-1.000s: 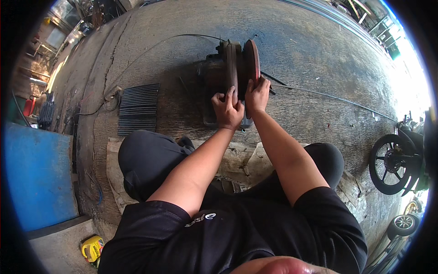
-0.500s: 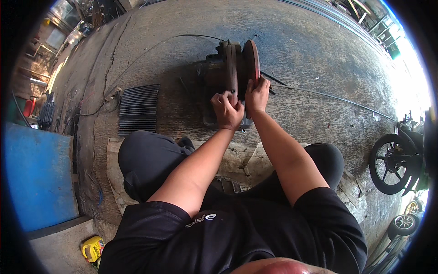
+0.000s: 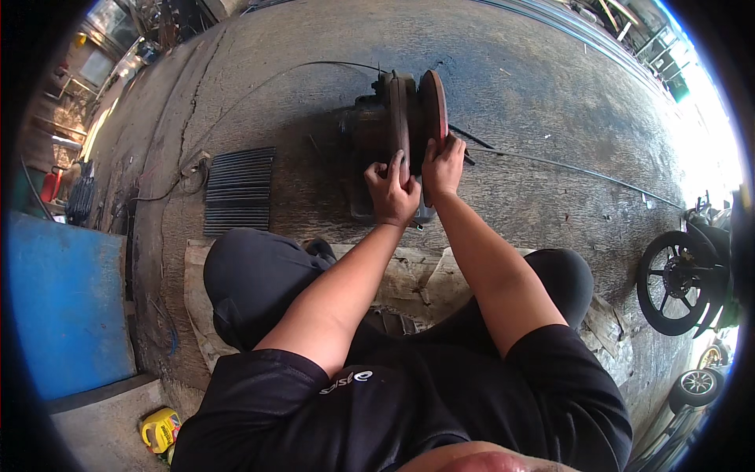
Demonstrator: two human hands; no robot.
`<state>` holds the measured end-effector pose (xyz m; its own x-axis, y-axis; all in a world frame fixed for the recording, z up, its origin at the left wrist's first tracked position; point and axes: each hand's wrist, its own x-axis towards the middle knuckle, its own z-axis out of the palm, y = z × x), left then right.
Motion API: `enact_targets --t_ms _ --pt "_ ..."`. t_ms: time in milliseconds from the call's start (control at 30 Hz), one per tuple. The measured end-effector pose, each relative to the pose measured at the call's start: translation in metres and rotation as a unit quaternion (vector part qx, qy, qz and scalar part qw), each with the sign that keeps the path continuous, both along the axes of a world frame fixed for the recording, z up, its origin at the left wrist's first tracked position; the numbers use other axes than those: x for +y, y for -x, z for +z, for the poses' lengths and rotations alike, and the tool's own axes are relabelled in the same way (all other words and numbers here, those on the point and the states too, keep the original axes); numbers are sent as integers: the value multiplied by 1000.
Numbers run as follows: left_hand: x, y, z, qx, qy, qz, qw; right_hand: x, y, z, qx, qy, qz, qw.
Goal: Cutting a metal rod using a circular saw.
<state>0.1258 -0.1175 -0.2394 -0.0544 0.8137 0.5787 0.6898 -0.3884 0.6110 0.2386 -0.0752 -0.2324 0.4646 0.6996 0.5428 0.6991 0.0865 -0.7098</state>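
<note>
A dark, worn bench machine stands on the floor in front of me. It carries a long, narrow brown cover and, to its right, a reddish-brown disc seen nearly edge-on. My left hand is at the near end of the cover, thumb on its right side and index finger stretched up along it, the other fingers bent. On the disc's lower edge, my right hand is closed, thumb and fingers to either side. What lies beneath both palms is hidden.
Left of the machine lies a neat row of dark metal rods. A long thin rod runs right, near a motorcycle wheel. A blue panel stands left, with a yellow jug below. Cloth lies under my legs.
My left index finger has straightened upward along the brown cover, where it was curled before. My right hand stays in place on the disc.
</note>
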Motion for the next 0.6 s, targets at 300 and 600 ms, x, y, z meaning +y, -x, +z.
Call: enact_targets --t_ms 300,600 --pt "-1 0 0 -3 -6 7 1000 0 0 0 5 -6 -3 1000" --pt "-1 0 1 20 -35 -4 999 1 -1 -3 0 2 -2 1000"
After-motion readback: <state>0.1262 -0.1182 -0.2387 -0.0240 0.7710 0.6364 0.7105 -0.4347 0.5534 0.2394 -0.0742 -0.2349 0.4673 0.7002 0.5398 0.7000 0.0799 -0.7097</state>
